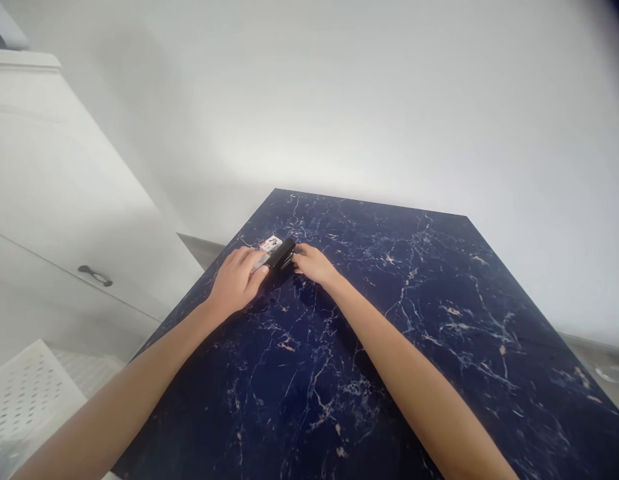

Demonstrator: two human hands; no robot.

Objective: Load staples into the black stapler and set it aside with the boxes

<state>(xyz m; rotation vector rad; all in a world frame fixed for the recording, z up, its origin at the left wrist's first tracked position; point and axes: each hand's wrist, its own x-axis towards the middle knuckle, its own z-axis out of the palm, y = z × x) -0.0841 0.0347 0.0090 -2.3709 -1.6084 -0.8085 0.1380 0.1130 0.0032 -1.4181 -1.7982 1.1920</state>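
A black stapler (282, 254) lies on the dark blue marbled tabletop, toward its far left part, with a bit of silver metal showing along its right side. My left hand (235, 279) is closed around the stapler's near left side, thumb lying over its near end. Against that same side, partly under my left fingers, rests a small white box (271, 244) with red print and a dark picture. At the stapler's right side, my right hand (312, 264) has its fingers curled together, touching the silver part. Whatever may be between those fingertips is too small to make out.
The marbled table (389, 320) ends at a back edge close to the pale wall (369, 107). A white cabinet (64, 187) with a dark handle (95, 275) stands on the left. Below it, at lower left, is a white perforated object (32, 387).
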